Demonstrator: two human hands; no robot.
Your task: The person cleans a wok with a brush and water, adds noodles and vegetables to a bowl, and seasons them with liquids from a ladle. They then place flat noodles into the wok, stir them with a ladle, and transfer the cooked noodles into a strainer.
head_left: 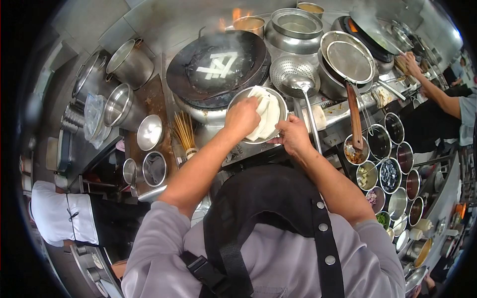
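A round steel bowl (pixel 244 140) tilts toward a black wok (pixel 191 59) at the stove. White flat slices (pixel 270 114) lie in the bowl, and several more white strips (pixel 217 66) sit in the steaming wok. My left hand (pixel 242 117) reaches into the bowl and rests on the slices. My right hand (pixel 293 135) grips the bowl's near rim.
A perforated ladle (pixel 293 73) and a strainer (pixel 348 57) lie right of the wok. Steel pots (pixel 130 62) stand at the left. Several small condiment bowls (pixel 389 175) line the right counter. Another person's arm (pixel 437 94) works at the far right; a white-sleeved person (pixel 64 213) is at left.
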